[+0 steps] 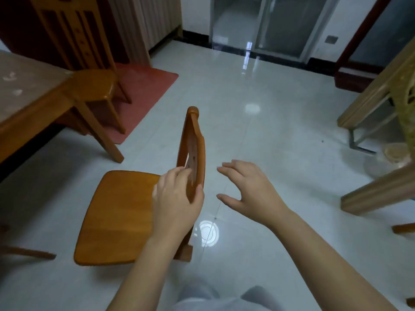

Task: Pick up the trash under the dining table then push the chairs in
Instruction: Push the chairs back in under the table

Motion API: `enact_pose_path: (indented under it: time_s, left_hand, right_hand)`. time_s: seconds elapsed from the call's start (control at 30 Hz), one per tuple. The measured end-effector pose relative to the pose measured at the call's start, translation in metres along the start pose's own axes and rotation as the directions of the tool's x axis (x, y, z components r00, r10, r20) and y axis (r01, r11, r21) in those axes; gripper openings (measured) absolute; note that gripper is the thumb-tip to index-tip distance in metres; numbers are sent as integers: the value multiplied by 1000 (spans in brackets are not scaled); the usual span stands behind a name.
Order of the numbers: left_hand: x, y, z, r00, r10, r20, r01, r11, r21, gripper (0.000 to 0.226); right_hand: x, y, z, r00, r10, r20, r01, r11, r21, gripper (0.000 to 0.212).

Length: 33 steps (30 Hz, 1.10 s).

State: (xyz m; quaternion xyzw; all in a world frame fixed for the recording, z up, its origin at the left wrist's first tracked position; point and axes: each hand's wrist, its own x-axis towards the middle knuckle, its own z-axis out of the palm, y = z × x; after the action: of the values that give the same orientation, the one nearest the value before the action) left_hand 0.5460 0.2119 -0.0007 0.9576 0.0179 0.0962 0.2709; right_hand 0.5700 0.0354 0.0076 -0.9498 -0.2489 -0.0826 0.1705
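My left hand (pixel 177 203) on the wooden chair (pixel 119 216).
Its fingers curl round the back rail; the right hand (pixel 249 194) hovers just beside, fingers spread, holding nothing. The chair stands off the worktop (pixel 29 90) corner; under the worktop is dark, mostly cut off.

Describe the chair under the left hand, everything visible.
The chair is glossy orange-brown wood: a rounded seat and a curved backrest seen edge-on, small holes in its slat. It stands upright on the white tile floor, clear of the table, seat facing it. The left hand grips the backrest's top; the right hand is clear of it.
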Motion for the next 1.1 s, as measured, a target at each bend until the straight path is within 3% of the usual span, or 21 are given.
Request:
enact_pose_path:
  time_s: [0.17, 0.27, 0.47, 0.67, 0.8, 0.97, 1.03, 1.1]
  left_hand:
    - [16, 0, 12, 983, -185, 7, 185, 983, -5, 39]
    - [25, 5, 23, 934, -356, -36, 354, 934, -42, 39]
    - [29, 45, 49, 723, -657, -212, 652, 751, -104, 39]
    - [14, 73, 76, 482, -782, -395, 820, 562, -113, 45]
    - [7, 76, 93, 354, -848, -395, 870, 453, -192, 47]
    - [13, 77, 107, 402, -803, -440, 869, 486, -94, 44]
    - [15, 72, 110, 421, -782, -459, 862, 503, -67, 41]
    - [14, 66, 111, 428, -772, -469, 861, 506, -47, 33]
  right_hand:
    - [68, 31, 20, 971, -209, 119, 195, 973, 120, 55]
    - [107, 53, 32, 917, -356, 179, 331, 931, 155, 56]
    - [157, 85, 34, 727, -636, 259, 580, 771, 265, 54]
    - [189, 92, 49, 485, -829, 276, 752, 557, 352, 50]
    - [200, 86, 62, 347, -875, 339, 790, 467, 397, 54]
    - [211, 86, 79, 236, -908, 347, 828, 374, 417, 58]
    - [214, 86, 89, 189, -940, 284, 853, 301, 427, 61]
    - [214, 87, 98, 190, -964, 185, 850, 256, 461, 62]
